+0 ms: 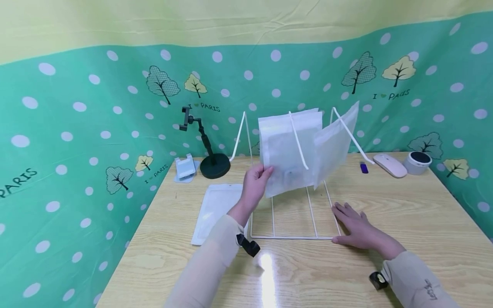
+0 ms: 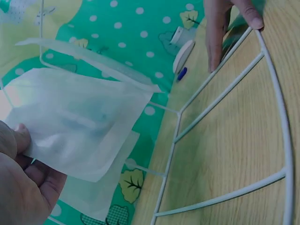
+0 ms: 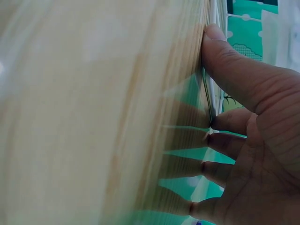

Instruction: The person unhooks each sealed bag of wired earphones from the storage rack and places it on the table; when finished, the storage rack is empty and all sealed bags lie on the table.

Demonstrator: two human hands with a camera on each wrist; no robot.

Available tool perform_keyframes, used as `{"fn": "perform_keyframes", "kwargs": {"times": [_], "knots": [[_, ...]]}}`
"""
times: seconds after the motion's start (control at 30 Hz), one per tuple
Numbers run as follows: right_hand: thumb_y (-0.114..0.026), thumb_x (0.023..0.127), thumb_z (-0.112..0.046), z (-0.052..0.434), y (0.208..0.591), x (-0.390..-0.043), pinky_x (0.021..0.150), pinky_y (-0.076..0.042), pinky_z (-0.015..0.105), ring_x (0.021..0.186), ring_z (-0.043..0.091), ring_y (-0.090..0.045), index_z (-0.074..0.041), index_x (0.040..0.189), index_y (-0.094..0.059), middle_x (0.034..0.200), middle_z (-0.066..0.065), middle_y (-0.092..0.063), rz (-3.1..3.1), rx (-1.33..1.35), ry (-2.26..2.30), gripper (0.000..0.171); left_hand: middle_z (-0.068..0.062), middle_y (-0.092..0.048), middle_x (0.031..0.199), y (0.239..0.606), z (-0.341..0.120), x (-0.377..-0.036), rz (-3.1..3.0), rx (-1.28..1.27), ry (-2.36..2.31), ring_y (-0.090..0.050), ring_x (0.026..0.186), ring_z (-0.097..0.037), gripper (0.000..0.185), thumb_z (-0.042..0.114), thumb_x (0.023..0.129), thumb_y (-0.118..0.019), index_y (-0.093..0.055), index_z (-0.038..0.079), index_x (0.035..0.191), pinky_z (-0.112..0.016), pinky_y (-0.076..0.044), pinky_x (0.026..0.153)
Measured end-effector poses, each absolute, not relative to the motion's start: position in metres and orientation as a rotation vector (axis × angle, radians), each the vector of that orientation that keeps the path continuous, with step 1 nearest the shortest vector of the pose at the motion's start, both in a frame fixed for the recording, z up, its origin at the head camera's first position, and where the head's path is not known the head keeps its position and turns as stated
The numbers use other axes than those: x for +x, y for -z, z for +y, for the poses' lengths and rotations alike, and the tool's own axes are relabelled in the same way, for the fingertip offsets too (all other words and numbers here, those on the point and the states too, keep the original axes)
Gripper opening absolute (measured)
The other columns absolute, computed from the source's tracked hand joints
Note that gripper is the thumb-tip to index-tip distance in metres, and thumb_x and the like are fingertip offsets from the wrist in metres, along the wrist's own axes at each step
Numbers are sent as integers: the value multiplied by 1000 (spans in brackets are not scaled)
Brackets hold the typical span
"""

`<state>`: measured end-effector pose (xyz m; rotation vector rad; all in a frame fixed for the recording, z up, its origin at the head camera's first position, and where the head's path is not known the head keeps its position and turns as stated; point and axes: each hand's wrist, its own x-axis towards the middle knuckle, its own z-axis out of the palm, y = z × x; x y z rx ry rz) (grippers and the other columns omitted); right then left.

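My left hand [image 1: 254, 185] pinches the left edge of a white, translucent flat pouch [image 1: 283, 164] between thumb and fingers. That pouch stands tilted among the upright prongs of a white wire rack [image 1: 294, 238], and another white sheet edge shows behind it. To its right a second white pouch [image 1: 339, 143] leans against the right prong. In the left wrist view the thumb lies on the pouch's face [image 2: 79, 122]. My right hand [image 1: 356, 229] rests on the table, fingers spread, touching the front right corner of the rack's base. Its fingertips [image 3: 218, 33] meet the wire and tabletop.
Left of the rack a flat white pouch [image 1: 215, 214] lies on the wooden table [image 1: 154, 265]. Behind it stand a black phone stand [image 1: 215, 166] and a light blue holder [image 1: 185, 167]. A blue USB stick [image 1: 363, 167], pink mouse [image 1: 390, 165] and white cylinder [image 1: 417, 164] sit back right.
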<state>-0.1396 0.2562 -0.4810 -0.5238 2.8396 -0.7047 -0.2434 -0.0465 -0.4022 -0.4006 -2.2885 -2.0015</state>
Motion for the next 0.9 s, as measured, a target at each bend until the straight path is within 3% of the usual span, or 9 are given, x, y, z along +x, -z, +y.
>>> {"fn": "perform_keyframes", "kwargs": {"times": [0.33,0.63,0.77,0.9], "knots": [[-77,79,-45,258,482,-140,96,-9,81,137,57,-15,11,144,-35,151,33,-24,2836,-552,735,96,-6,-73,104,403,-52,-218,-2283,-456,1841,-69,93,-17,23,22,99,-59,-74,6,104,-33,-57,77],[-77,79,-43,258,482,-140,97,-8,81,137,57,-14,11,145,-34,152,33,-24,2828,-548,754,95,-7,-74,100,400,-58,-190,-2245,-421,1757,-69,92,-17,21,20,97,-62,-76,5,102,-34,-57,76],[-77,80,-43,259,482,-140,97,-8,80,137,57,-14,11,145,-34,152,33,-24,2823,-543,767,94,-7,-74,101,399,-57,-179,-2224,-419,1801,-70,92,-18,19,17,96,-62,-75,4,103,-30,-56,76],[-77,80,-42,259,482,-140,97,-8,81,137,57,-14,10,145,-34,152,33,-24,2813,-543,779,94,-10,-74,97,397,-56,-166,-2211,-399,1820,-68,82,-19,17,11,95,-63,-75,1,100,-22,-53,67]]}}
